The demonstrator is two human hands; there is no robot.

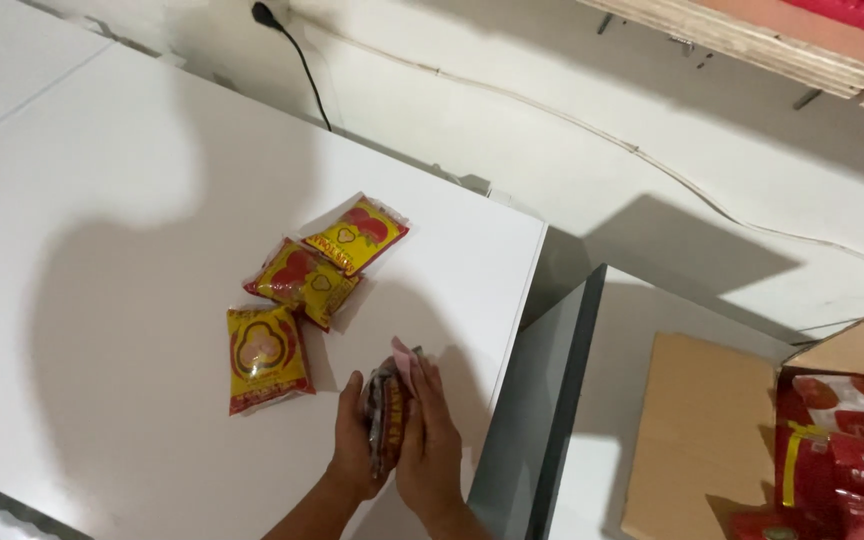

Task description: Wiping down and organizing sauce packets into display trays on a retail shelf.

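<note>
White table point(102, 250) (wall cable behind) carries three yellow-red sachets point(297, 300). Left hand point(354, 440) and right hand point(430, 440), fingers closed, press an upright sachet stack point(388, 415), apparently several packs. Open carton point(842, 440) at right.

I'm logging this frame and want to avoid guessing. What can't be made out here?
- Head view: packet pressed between left hand and right hand; its faces are covered by the palms.
- Head view: cardboard box of red packets, cut off by the right and bottom edges.
- Head view: wooden shelf, cut off by the top edge.
</note>
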